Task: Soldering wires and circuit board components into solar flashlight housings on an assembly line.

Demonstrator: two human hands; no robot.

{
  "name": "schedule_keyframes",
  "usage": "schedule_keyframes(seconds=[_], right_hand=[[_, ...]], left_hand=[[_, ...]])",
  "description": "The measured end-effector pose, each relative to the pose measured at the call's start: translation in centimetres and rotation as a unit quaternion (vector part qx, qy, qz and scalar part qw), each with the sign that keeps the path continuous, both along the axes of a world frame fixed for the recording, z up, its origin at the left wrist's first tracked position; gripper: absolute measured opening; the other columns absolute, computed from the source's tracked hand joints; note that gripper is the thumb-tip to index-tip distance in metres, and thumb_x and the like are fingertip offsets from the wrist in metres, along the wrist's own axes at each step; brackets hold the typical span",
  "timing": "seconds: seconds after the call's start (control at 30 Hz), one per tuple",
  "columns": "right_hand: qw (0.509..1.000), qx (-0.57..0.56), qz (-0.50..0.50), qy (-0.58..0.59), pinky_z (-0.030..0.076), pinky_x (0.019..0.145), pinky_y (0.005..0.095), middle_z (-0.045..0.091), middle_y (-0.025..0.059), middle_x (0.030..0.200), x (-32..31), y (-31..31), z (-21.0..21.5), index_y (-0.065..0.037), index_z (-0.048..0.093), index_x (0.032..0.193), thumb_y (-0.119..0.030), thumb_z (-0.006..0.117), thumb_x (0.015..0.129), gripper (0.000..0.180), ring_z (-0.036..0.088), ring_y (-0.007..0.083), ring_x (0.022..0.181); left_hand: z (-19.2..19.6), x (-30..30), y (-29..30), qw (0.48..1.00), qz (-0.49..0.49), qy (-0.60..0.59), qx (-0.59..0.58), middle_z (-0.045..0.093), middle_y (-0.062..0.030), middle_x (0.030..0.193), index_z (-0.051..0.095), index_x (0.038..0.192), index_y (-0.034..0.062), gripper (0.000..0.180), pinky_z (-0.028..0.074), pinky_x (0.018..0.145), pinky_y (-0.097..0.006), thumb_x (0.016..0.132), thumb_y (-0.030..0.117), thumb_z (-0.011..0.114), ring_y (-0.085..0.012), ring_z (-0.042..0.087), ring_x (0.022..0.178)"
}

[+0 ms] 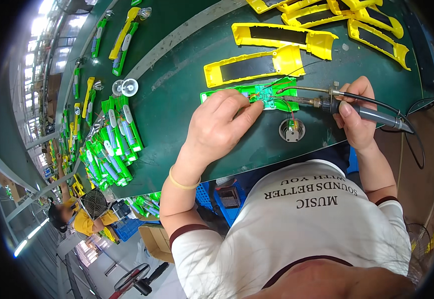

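Note:
My right hand [357, 113] grips a soldering iron [376, 116] with a thin solder-feed tube along its barrel. The iron's tip reaches over a small green circuit board [265, 93], which sits in a bright green plastic housing [290, 85]. My left hand [222, 122] lies over the housing's left part, thumb and index finger pinched together by the board's edge. What they pinch is too small to make out. Thin red and dark wires run from the board. One wire leads down to a round silver lamp head [292, 130] on the green table.
Yellow housing halves [254, 67] with black panels lie behind the board, more piled at the far right. At the left are stacked green housings with batteries [109, 144] and clear lamp cups [128, 87]. A black cable [416, 144] hangs at the right. Another person [85, 218] works far left.

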State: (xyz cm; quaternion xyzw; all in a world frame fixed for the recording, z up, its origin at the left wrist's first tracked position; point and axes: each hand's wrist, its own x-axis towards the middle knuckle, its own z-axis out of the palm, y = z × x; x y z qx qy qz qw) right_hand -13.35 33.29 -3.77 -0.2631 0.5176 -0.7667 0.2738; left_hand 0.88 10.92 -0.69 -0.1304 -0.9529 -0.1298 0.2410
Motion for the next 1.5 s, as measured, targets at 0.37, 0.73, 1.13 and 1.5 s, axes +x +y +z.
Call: schedule_keyframes(seconds=[0.37, 0.73, 1.13, 1.5], right_hand=[[0.995, 0.051, 0.058, 0.056, 0.034, 0.055, 0.0206, 0.047, 0.0007, 0.073, 0.1, -0.2, -0.3, -0.006, 0.040, 0.084, -0.010, 0.063, 0.079, 0.024, 0.040, 0.0045, 0.062], [0.999, 0.026, 0.022, 0.010, 0.033, 0.048, 0.0185, 0.046, 0.0003, 0.068, 0.0, 0.0, -0.2, -0.007, 0.038, 0.086, -0.010, 0.060, 0.082, 0.022, 0.039, 0.0034, 0.056], [0.998, 0.050, 0.032, 0.018, 0.031, 0.047, 0.0187, 0.046, -0.0005, 0.066, 0.3, 0.0, -0.3, -0.006, 0.040, 0.084, -0.010, 0.061, 0.081, 0.021, 0.038, 0.0029, 0.053], [0.995, 0.078, 0.040, 0.042, 0.035, 0.049, 0.0197, 0.048, -0.0008, 0.066, 0.4, -0.3, -0.3, -0.006, 0.042, 0.084, -0.012, 0.062, 0.081, 0.022, 0.043, 0.0033, 0.055]], left_hand=[[-0.1, 0.0, 0.3, 1.000, 0.017, -0.009, -0.013, 0.056, -0.0039, 0.078, 0.065, 0.083, 0.0062, 0.018, 0.046, 0.060, -0.030, 0.065, 0.007, 0.065, -0.0187, 0.058, 0.073], [0.4, -0.5, 0.4, 0.999, 0.015, -0.034, -0.002, 0.057, -0.0019, 0.076, 0.064, 0.080, 0.0092, 0.017, 0.045, 0.063, -0.030, 0.064, 0.004, 0.066, -0.0186, 0.058, 0.075], [0.5, -0.9, 0.0, 0.999, 0.007, -0.046, 0.016, 0.056, -0.0024, 0.074, 0.063, 0.077, 0.0087, 0.014, 0.044, 0.059, -0.030, 0.064, 0.005, 0.068, -0.0189, 0.056, 0.069], [1.1, -1.1, 0.5, 0.998, 0.028, -0.064, -0.001, 0.057, -0.0026, 0.072, 0.063, 0.077, 0.0083, 0.016, 0.043, 0.058, -0.031, 0.064, 0.004, 0.071, -0.0196, 0.056, 0.068]])
